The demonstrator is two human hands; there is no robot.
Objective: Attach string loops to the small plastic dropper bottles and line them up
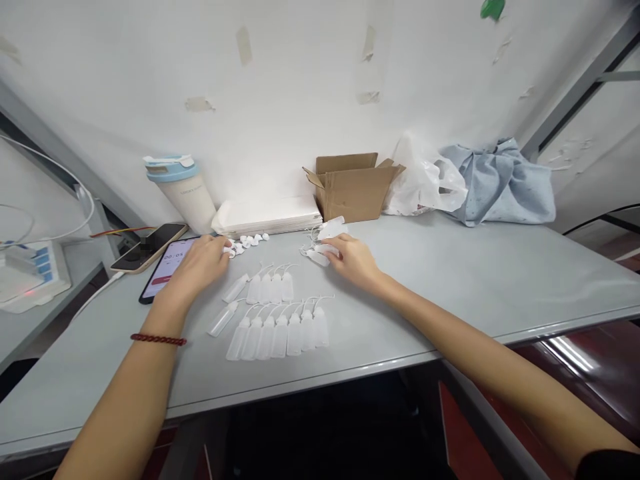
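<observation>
My left hand (197, 267), a red bead bracelet on its wrist, reaches to a scatter of small white caps (246, 241) and pinches one at its fingertips. My right hand (353, 260) rests on loose small plastic bottles (320, 252) beside the cardboard box (353, 187), fingers curled over one. Between the hands lie two neat rows of capped translucent squeeze bottles (280, 330), with two single bottles (223, 318) lying to their left.
Two phones (160, 257) lie at the left, one showing a timer. A cup with a blue lid (183, 190), a stack of white sheets (270, 215), a plastic bag (425, 180) and blue cloth (505, 183) line the wall. Grey table (475, 273).
</observation>
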